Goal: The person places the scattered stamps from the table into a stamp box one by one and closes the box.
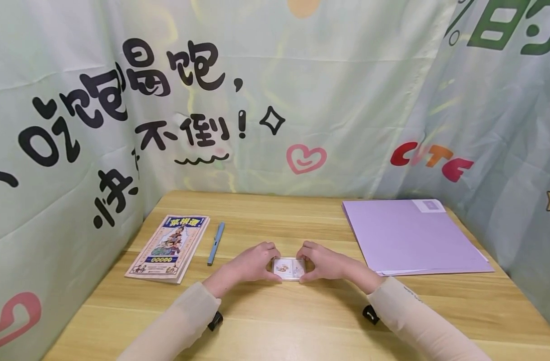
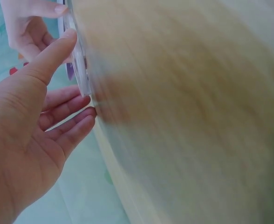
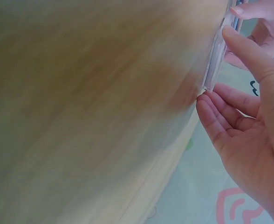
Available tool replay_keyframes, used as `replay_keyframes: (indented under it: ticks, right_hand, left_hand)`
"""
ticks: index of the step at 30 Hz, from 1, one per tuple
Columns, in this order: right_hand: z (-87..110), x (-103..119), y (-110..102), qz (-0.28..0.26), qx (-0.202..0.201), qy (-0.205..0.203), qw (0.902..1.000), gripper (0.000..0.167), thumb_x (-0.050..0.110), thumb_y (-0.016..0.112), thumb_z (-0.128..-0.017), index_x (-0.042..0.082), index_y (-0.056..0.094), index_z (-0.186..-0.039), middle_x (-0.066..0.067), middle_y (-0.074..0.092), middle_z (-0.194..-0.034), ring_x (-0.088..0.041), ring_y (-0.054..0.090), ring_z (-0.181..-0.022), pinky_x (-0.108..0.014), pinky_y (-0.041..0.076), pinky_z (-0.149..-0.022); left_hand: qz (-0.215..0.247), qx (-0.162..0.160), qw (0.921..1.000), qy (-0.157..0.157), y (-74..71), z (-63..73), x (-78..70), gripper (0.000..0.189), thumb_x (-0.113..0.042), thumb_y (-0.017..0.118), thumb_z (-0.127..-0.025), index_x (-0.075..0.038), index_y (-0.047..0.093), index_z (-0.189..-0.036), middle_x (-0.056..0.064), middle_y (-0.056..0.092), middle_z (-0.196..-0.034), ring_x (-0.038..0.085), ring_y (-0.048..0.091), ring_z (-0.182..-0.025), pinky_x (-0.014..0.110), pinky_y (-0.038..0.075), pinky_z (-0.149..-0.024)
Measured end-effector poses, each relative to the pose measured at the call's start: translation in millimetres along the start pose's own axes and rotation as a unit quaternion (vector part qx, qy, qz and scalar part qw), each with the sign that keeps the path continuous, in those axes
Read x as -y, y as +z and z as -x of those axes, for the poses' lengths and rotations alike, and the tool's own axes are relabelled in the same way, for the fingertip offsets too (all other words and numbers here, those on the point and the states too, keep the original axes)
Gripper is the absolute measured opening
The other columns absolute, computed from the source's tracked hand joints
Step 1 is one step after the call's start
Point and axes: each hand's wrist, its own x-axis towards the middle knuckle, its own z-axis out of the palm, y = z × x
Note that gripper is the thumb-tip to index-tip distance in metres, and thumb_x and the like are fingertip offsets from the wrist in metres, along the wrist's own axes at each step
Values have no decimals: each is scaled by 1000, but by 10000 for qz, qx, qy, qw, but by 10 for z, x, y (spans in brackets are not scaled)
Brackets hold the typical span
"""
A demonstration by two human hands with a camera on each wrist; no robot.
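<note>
A small flat clear plastic case (image 1: 289, 269) with two little pictures side by side lies at the middle of the table (image 1: 284, 321). My left hand (image 1: 252, 264) grips its left end, thumb at the near edge and fingers at the far edge. On the opposite end, my right hand (image 1: 328, 262) holds it the same way. In the left wrist view the thin side of the case (image 2: 82, 70) shows close over the wood, fingertips beside its corner. From the right wrist, the clear edge of the case (image 3: 215, 60) runs between thumb and fingertips.
A pink illustrated booklet (image 1: 168, 246) lies at the left, with a blue pen (image 1: 216, 244) beside it. Large purple folders (image 1: 415, 240) with a white label lie at the right. Printed curtains (image 1: 266, 100) enclose the table's back and sides.
</note>
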Motion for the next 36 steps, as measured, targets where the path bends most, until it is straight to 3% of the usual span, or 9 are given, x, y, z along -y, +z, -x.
replay_keyframes:
  ticks: [5, 12, 25, 36]
  right_hand:
    - [5, 17, -10, -57, 12, 17, 10000, 51, 33, 81, -80, 0, 63, -114, -5, 56, -101, -10, 52, -85, -19, 49, -74]
    - [-10, 3, 6, 112, -208, -285, 9993, 49, 30, 82, -77, -4, 64, -108, -7, 57, -96, -12, 55, -82, -18, 50, -72]
    - [-20, 34, -32, -46, -123, -44, 9999, 46, 24, 84, -75, -4, 66, -107, -6, 57, -91, -12, 56, -81, -17, 51, -70]
    - [-23, 49, 4, 132, -95, -86, 9998, 48, 26, 84, -75, -4, 68, -109, -6, 58, -91, -12, 57, -81, -16, 51, -70]
  left_hand:
    - [-24, -29, 10000, 19, -4, -3, -6, 60, -52, 77, -77, -9, 66, -117, 0, 62, -110, 10, 56, -98, 23, 54, -87]
    - [47, -39, 10000, -32, 8, -22, -14, 59, -50, 79, -76, -9, 67, -115, -1, 61, -106, 8, 53, -92, 22, 53, -83]
    - [7, -206, 9998, 36, 2, -67, -38, 57, -46, 83, -73, -6, 67, -110, 0, 62, -100, 9, 53, -87, 19, 52, -77]
    - [150, -88, 9998, -130, -4, -52, -44, 56, -49, 83, -71, -9, 67, -108, -1, 62, -100, 9, 52, -86, 21, 52, -77]
